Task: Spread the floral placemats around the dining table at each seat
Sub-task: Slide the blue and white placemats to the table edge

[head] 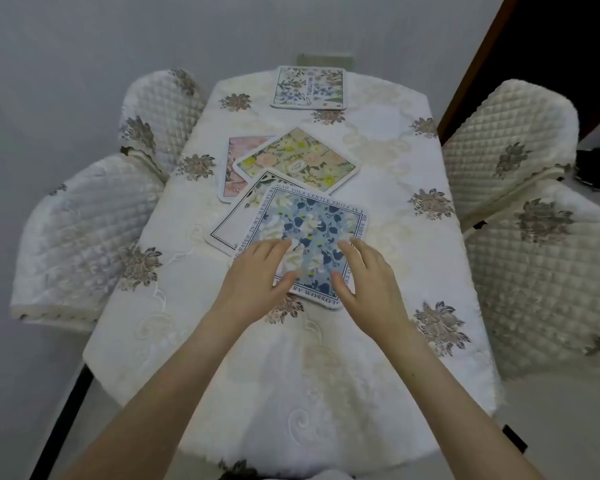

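A blue floral placemat [317,230] with a lettered border lies tilted near the table's middle, on top of a white placemat [232,221] with a dark line border. My left hand [257,275] rests flat on its left part and my right hand [364,271] on its right part, fingers spread. Behind them a yellow floral placemat [295,161] overlaps a pink one [234,161]. A green and blue floral placemat [309,87] lies alone at the far end of the table.
The table wears a cream embroidered tablecloth [413,258]. Two quilted chairs [84,237] stand on the left and two more quilted chairs [534,209] on the right. A grey wall is behind; a dark doorway [551,46] is at the upper right.
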### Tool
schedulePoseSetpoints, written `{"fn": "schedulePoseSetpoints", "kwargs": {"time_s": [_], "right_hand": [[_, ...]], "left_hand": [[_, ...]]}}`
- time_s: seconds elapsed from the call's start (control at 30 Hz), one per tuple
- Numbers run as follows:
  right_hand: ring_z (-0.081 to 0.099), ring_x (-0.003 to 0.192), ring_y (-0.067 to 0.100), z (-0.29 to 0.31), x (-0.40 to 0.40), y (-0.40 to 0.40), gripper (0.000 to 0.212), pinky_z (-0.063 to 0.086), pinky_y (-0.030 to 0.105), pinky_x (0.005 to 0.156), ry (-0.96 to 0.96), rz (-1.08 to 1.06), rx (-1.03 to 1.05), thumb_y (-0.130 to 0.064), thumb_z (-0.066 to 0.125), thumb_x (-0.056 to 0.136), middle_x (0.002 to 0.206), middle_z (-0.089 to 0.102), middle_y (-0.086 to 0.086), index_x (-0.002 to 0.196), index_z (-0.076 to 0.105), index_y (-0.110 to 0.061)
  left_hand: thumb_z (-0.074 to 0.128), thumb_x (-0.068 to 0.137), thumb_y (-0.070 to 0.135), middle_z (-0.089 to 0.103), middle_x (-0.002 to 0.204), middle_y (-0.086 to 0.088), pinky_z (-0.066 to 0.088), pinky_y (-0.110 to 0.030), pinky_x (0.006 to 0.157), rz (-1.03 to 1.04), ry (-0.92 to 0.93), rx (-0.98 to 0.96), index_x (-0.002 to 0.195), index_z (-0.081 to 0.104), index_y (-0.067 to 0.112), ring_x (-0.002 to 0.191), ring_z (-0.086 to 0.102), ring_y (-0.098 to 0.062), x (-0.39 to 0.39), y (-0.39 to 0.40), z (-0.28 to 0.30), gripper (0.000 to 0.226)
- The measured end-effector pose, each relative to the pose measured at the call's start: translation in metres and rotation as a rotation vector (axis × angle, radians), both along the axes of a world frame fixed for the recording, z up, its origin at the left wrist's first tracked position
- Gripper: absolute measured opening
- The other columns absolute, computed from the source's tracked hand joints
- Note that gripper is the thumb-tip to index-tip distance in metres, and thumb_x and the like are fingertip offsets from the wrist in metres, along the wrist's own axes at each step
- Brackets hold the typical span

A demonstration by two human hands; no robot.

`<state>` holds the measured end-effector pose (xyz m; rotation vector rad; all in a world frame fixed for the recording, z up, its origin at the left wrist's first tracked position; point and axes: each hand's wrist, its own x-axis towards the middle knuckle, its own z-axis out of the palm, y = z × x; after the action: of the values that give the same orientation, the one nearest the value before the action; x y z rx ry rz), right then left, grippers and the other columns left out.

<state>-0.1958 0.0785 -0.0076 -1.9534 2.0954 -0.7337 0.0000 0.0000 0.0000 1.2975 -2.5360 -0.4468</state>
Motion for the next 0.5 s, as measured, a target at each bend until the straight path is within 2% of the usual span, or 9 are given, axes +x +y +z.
{"fn": "schedulePoseSetpoints", "kwargs": {"time_s": [0.13,0.23,0.33,0.43,0.5], "right_hand": [[0.039,0.133,0.032,-0.033,0.006,-0.041,0.051,0.038,0.047,0.105,0.048,0.034,0.045,-0.033,0.050,0.093,0.144,0.042,0.014,0.138,0.040,-0.011],[0.033,0.137,0.036,-0.064,0.016,-0.068,0.058,0.033,0.051,0.109,0.082,0.064,0.152,-0.032,0.054,0.092,0.147,0.038,0.016,0.142,0.035,-0.010],[0.019,0.143,0.036,-0.093,0.027,-0.085,0.069,0.024,0.053,0.113,0.120,0.114,0.300,-0.041,0.053,0.091,0.154,0.027,0.015,0.147,0.025,-0.013],[0.001,0.146,0.036,-0.118,0.037,-0.092,0.080,0.009,0.055,0.117,0.145,0.138,0.470,-0.053,0.049,0.089,0.159,0.007,0.014,0.150,0.011,-0.019],[-0.004,0.145,0.038,-0.131,0.043,-0.094,0.084,0.007,0.056,0.116,0.178,0.153,0.535,-0.054,0.049,0.089,0.159,0.000,0.015,0.151,0.004,-0.020]], "left_hand": [[0.044,0.086,0.049,0.048,0.138,-0.007,0.039,-0.041,0.104,-0.071,-0.082,0.009,0.138,0.040,0.014,0.127,0.043,-0.025,0.003,-0.042,-0.039,0.063],[0.058,0.086,0.041,0.043,0.143,-0.009,0.035,-0.043,0.108,-0.098,-0.102,0.050,0.140,0.037,0.015,0.132,0.039,-0.027,0.002,-0.065,-0.069,0.064],[0.065,0.081,0.040,0.030,0.151,-0.009,0.027,-0.045,0.113,-0.138,-0.183,0.136,0.144,0.029,0.020,0.140,0.026,-0.029,0.002,-0.080,-0.096,0.075],[0.066,0.078,0.045,0.016,0.157,-0.008,0.015,-0.047,0.117,-0.187,-0.326,0.175,0.146,0.021,0.026,0.144,0.013,-0.029,0.003,-0.088,-0.122,0.085],[0.065,0.079,0.047,0.013,0.157,-0.006,0.009,-0.044,0.117,-0.205,-0.366,0.176,0.146,0.019,0.030,0.145,0.010,-0.027,0.006,-0.091,-0.134,0.084]]}}
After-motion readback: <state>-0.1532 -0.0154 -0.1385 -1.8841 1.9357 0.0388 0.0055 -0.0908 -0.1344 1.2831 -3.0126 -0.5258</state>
